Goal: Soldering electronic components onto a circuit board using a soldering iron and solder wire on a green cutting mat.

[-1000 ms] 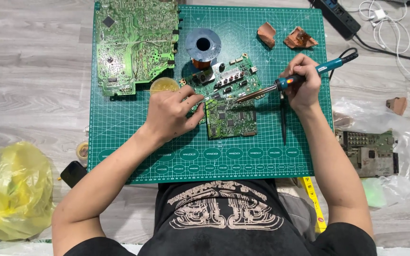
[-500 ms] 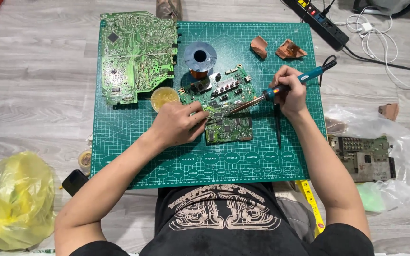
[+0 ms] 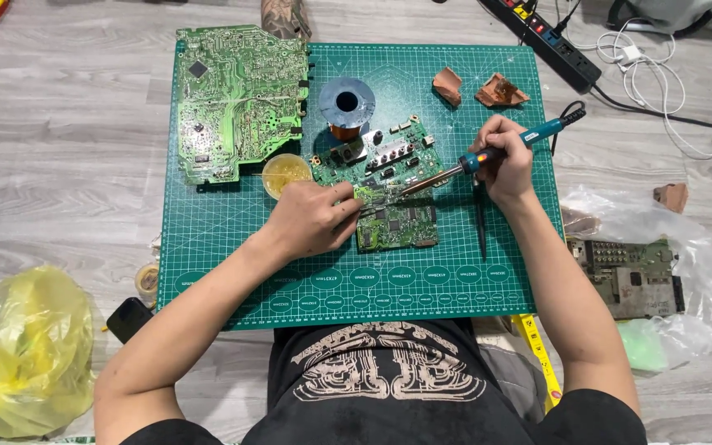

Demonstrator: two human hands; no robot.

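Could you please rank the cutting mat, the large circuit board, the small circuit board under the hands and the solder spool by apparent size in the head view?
1. Green cutting mat
2. Large circuit board
3. Small circuit board, partly hidden by the left hand
4. Solder spool

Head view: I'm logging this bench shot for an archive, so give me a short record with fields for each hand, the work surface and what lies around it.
left hand: rests on the small circuit board, fingers at its left edge
right hand: holds a soldering iron, tip down on the small board
surface: green cutting mat on a grey wood floor
on mat: large circuit board, solder spool, small round tin
off mat: yellow bag, power strip
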